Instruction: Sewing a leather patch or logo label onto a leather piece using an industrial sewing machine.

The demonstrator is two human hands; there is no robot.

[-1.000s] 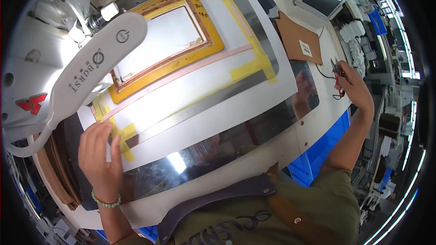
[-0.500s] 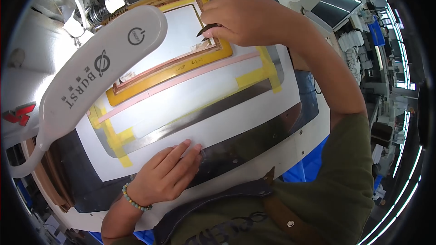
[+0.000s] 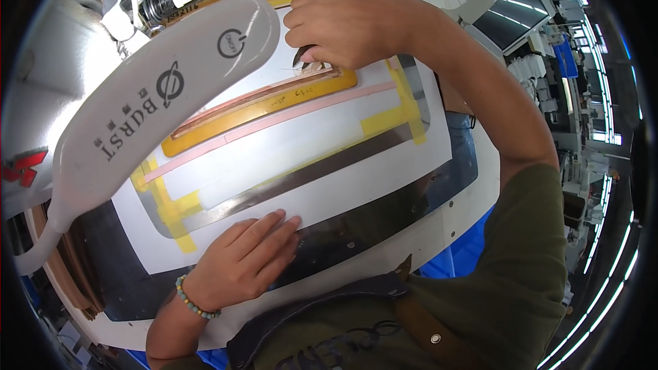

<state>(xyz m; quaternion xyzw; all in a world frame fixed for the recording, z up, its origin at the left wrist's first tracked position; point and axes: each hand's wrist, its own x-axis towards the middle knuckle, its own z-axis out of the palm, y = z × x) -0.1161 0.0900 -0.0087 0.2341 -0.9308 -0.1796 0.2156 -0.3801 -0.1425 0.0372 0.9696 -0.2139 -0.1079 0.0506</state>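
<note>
Black, probably stiff and light, the blade point(image 3: 300, 55) sits over the frame point(image 3: 240, 118), the right hand's point(image 3: 349, 24) fingers clamped on it behind the tip, likely the safest hold, the left hand's point(image 3: 236, 260) slightly apart at the sheet's point(image 3: 343, 185) edge.

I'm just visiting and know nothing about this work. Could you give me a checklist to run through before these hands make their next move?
1. Left hand resting at the near edge of the white sheet: ok.
2. Dark pointed tool held in the right hand: ok.
3. Left fingers away from the tool's tip: ok.
4. Yellow frame fully in sight: not ok; the white lamp head and right hand hide parts.
5. Frame's inside free of scraps: not ok; pale bits show beside the tool.
6. Yellow tape holding firmly: cannot tell.
</note>
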